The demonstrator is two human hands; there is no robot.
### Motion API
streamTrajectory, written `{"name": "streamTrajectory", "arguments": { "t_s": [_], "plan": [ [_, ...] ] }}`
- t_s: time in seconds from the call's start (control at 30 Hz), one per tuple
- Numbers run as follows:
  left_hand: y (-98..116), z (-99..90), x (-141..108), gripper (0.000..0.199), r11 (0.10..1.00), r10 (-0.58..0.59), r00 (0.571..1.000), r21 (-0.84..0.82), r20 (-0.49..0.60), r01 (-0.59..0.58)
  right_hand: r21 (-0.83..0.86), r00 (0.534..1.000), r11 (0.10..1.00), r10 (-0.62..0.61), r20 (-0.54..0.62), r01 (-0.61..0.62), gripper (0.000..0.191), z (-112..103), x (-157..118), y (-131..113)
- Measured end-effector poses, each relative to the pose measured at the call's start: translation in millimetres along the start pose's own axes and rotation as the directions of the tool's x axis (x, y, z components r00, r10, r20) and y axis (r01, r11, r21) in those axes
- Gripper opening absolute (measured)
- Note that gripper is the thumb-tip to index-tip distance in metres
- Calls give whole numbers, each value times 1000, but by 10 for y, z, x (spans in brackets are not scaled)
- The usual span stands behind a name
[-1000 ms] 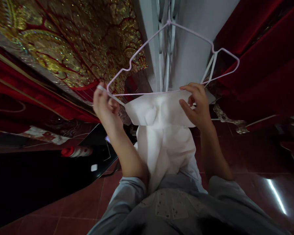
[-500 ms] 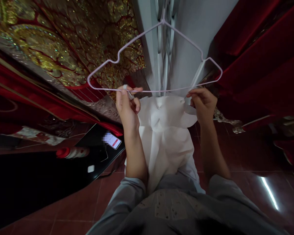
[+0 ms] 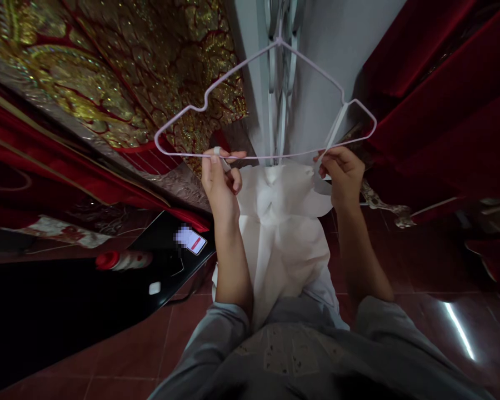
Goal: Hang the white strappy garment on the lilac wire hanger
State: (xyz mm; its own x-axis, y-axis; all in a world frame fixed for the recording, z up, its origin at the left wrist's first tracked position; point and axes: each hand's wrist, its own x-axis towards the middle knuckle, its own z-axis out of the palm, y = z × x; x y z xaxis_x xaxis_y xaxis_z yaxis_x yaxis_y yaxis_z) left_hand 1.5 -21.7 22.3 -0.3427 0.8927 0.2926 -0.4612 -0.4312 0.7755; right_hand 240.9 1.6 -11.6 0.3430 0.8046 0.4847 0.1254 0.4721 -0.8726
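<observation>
A pale lilac clothes hanger [image 3: 241,65] hangs in front of me. My left hand [image 3: 223,180] is closed at its bottom bar, with a narrow white strip [image 3: 217,150] across the fingers. A white strap [image 3: 337,125] runs from the hanger's right shoulder notch down to my right hand [image 3: 344,169], whose fingers pinch it just below the bar. Beneath the hanger, between my forearms, hangs a white garment [image 3: 281,239] with a shaped, cupped top. Whether the strip at my left fingers joins the garment is hidden.
Gold sequinned fabric [image 3: 150,72] hangs at the left, dark red cloth [image 3: 437,111] at the right. Behind the hanger stands a grey panel [image 3: 323,66]. A black table [image 3: 66,311] at left holds a lit phone [image 3: 193,240], a red-capped bottle [image 3: 123,260] and a small white case [image 3: 154,288].
The hanger's left side and my left hand have shifted slightly right and down. My right hand has moved a little left, still at the strap.
</observation>
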Motion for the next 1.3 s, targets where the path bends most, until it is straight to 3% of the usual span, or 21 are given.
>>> {"name": "streamTrajectory", "arguments": {
  "t_s": [0.1,0.27,0.33,0.47,0.6,0.7,0.9,1.03,1.13,1.23,1.3],
  "plan": [
    [-5,-25,13,26,1000,9,1000,4,12,-9,-9,997,1000,-4,79,5,12,24,-2,-94],
    [28,21,14,32,1000,-26,999,2,-47,26,13,982,991,-132,135,132,13,-4,43,-256],
    [43,46,7,30,998,-57,996,-8,-67,56,-2,979,989,-147,138,149,27,-49,91,-288],
    [67,71,-3,28,995,-98,993,-13,-62,97,-32,970,993,-100,221,110,62,-175,202,-349],
    [84,84,5,33,993,-114,990,-34,-78,111,-73,959,994,-54,279,77,75,-284,257,-481],
    [68,82,14,34,991,-125,989,-63,-78,121,-158,956,984,-29,292,78,96,-336,251,-638],
    [-3,51,7,33,991,-120,991,-67,-67,115,-339,952,939,48,301,60,114,-310,226,-830],
    [-7,27,9,31,993,-100,994,-64,-49,97,-382,974,923,55,219,34,120,-324,287,-678],
    [21,-3,20,32,996,-70,997,-57,-25,68,-414,993,910,19,118,32,121,-491,412,-425],
    [50,-34,27,32,998,-47,999,-37,-5,47,-377,995,922,-97,-10,86,111,-743,537,-121],
    [51,-39,25,31,998,-51,999,-25,5,51,-307,963,931,-243,-117,198,93,-857,554,45]
  ]
}}
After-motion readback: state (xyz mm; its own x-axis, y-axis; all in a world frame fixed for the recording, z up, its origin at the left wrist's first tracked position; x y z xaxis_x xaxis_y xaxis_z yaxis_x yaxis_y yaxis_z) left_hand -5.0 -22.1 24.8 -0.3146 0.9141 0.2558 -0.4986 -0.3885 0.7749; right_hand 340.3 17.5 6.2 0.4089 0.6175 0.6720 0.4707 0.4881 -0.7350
